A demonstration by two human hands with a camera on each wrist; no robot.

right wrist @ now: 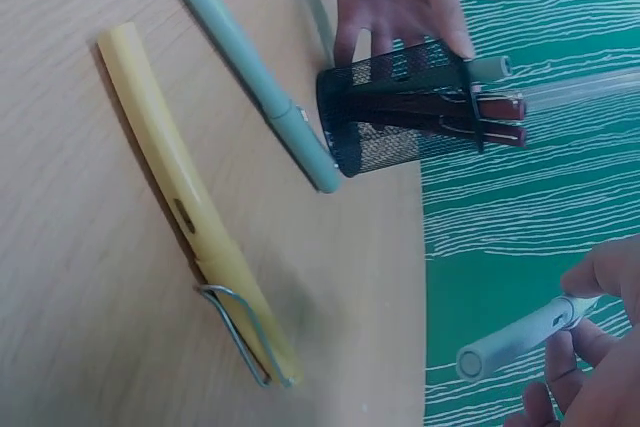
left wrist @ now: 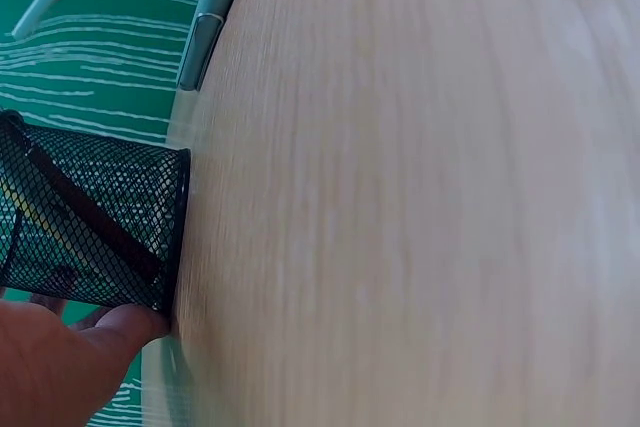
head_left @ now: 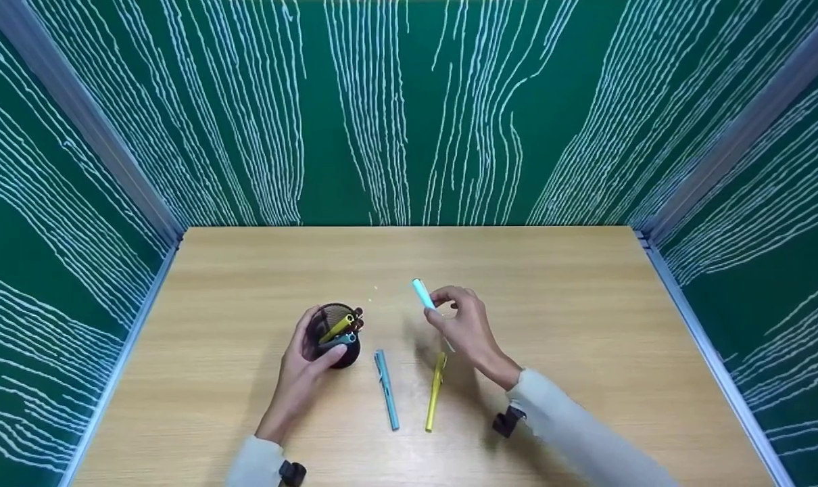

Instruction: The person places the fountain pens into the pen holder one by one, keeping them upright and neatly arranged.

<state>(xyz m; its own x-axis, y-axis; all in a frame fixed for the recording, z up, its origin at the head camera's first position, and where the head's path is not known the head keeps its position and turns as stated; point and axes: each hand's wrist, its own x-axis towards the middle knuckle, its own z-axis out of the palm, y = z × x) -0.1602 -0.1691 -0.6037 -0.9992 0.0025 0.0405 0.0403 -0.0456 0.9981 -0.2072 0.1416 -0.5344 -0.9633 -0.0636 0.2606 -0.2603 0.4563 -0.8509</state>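
Pinching pen [head_left: 422, 293]: right fingers [head_left: 451, 292]; left fingers [head_left: 305, 327] round cup [left wrist: 95, 217].

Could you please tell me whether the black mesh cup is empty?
No, the head view shows a yellow pen and a blue pen inside the black mesh cup.

The left hand [head_left: 302, 368] gripped a black cup [head_left: 347, 358] of pens [head_left: 337, 329]. Right of it, the right hand [head_left: 468, 328] pinched a pale pen [head_left: 422, 293]. Nearer on the counter [head_left: 551, 270], a blue pen [head_left: 387, 392] lay left of a yellow pen [head_left: 435, 393]. Green walls [head_left: 561, 108] stood left, right and far.
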